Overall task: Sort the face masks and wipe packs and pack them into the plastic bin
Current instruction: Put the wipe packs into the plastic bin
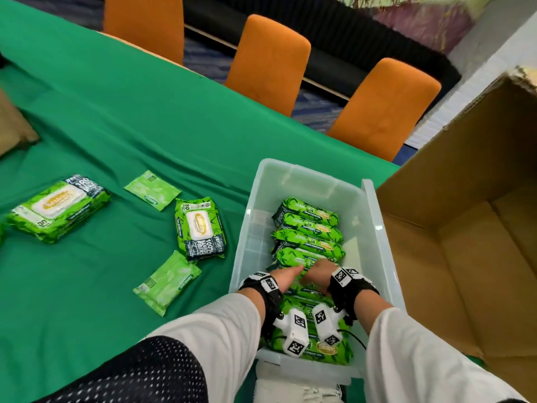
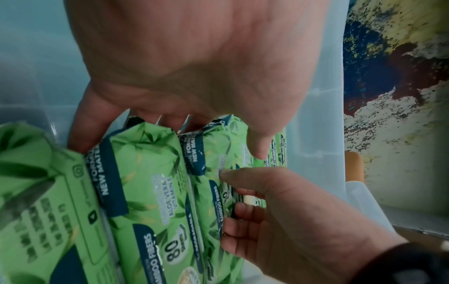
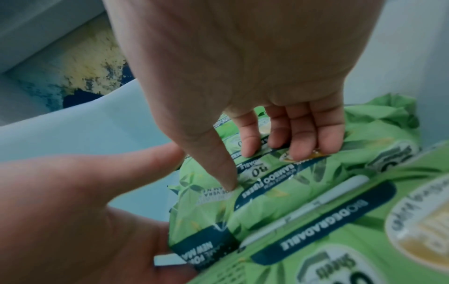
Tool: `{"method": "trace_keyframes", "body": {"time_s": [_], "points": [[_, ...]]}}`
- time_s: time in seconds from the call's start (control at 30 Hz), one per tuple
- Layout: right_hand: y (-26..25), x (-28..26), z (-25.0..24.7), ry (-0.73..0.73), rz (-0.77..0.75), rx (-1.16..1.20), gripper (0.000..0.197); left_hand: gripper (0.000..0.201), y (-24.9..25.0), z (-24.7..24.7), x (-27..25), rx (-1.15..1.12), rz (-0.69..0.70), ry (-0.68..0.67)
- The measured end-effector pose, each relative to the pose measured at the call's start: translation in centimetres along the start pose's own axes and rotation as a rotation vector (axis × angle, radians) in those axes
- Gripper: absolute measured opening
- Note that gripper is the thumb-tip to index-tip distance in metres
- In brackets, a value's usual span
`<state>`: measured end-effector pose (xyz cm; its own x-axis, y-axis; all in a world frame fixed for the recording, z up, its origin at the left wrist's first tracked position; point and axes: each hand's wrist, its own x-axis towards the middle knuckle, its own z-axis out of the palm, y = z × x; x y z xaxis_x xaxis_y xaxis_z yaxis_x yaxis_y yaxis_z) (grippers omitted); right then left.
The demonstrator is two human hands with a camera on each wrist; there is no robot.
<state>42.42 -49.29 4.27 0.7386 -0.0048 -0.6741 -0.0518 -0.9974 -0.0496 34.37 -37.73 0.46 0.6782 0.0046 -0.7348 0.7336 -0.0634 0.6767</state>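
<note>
Gripping wipe pack (image 1: 305, 258) – both hands' fingers (image 3: 250, 142) – in bin (image 1: 247, 228)

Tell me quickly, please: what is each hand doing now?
Left hand: fingers curled round a wipe pack standing in the plastic bin.
Right hand: fingers and thumb grip the same pack.

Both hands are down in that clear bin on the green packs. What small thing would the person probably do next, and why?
Probably press the wipe pack upright against the row and let go. Both the left hand and right hand have fingers on it inside the plastic bin, where packs already stand on edge in a line. More packs wait on the green tablecloth.
</note>
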Motion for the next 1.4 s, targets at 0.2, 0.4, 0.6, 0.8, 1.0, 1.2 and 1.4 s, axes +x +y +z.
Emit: {"method": "trace_keyframes", "body": {"time_s": [0.2, 0.4, 0.6, 0.8, 1.0, 1.2, 1.4], "points": [[0.7, -0.7, 0.0, 0.229, 0.075, 0.064, 0.072, 0.102, -0.4, 0.7, 2.0, -0.153, -0.02, 0.114], [1.2, -0.7, 2.4, 0.214, 0.042, 0.236, 0.112, 0.081, 0.7, 0.4, 1.8, -0.219, 0.071, 0.171], [2.9, 0.8, 1.4, 0.227, -0.064, 0.29, 0.143, 0.065, 0.7, -0.3, 2.5, -0.185, 0.107, 0.13], [3.0, 2.1, 0.7, 0.095, -0.034, 0.036, 0.132, 0.095, 0.8, 1.2, 3.4, -0.379, 0.026, 0.103], [1.4, 2.5, -1.6, 0.118, 0.03, -0.04, 0.115, 0.085, 1.3, 0.3, 3.8, -0.378, 0.073, 0.281], [-0.1, 3.7, -0.7, 0.169, -0.107, -0.068, 0.081, 0.071, 2.4, 1.0, 4.3, -0.334, 0.264, 0.194], [-0.2, 5.3, 1.2, 0.188, -0.087, -0.046, 0.077, 0.065, 1.6, 1.1, 5.7, -0.274, 0.264, 0.186]]}}
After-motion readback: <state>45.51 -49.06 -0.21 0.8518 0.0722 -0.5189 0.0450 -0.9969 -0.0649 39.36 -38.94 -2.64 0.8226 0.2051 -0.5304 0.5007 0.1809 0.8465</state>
